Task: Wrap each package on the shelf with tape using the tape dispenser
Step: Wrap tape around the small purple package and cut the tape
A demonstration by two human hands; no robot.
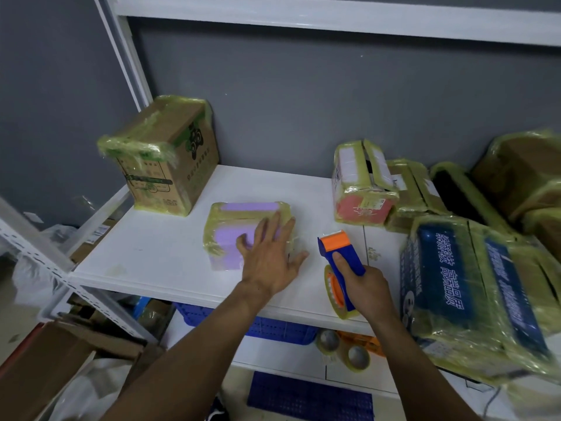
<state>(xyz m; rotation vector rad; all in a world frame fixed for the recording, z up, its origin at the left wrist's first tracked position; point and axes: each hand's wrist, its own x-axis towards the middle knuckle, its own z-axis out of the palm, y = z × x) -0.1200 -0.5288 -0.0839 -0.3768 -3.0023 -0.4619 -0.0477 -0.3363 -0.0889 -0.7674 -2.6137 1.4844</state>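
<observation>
The purple package (239, 230), partly banded in yellowish tape, lies flat near the middle of the white shelf (151, 253). Your left hand (270, 253) rests on its right half, fingers spread and straight. Just right of it, your right hand (368, 288) grips the blue handle of the tape dispenser (338, 250), fingers curled round it, thumb laid along the top; its orange head points away from you. A taped brown carton (170, 156) stands at the left rear; a taped blue box (455, 284) sits at the right.
</observation>
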